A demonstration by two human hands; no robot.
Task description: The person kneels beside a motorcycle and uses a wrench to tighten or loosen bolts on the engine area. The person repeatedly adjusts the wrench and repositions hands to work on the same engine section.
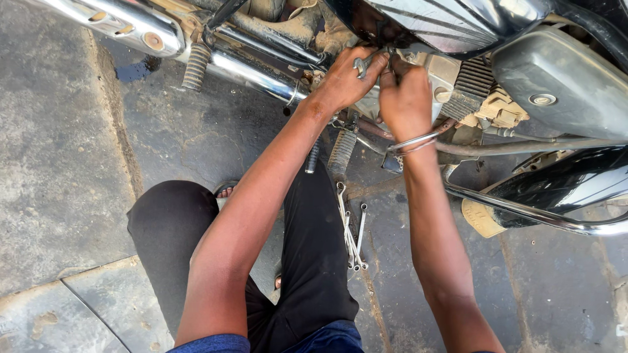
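Left hand (343, 82) fingers curled round an open-end spanner (362, 65), at the motorcycle engine (451, 78). Right hand (405, 98) fingers clenched just beside, contents hidden. Spanner may slip; knuckles would strike cooling fins (468, 85) beyond.

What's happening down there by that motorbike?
A person crouches beside a motorcycle engine, both hands up against it. The left hand holds a metal spanner at the engine, and the right hand, with a bangle on its wrist, works right next to it. More spanners lie on the concrete floor by the person's knee.
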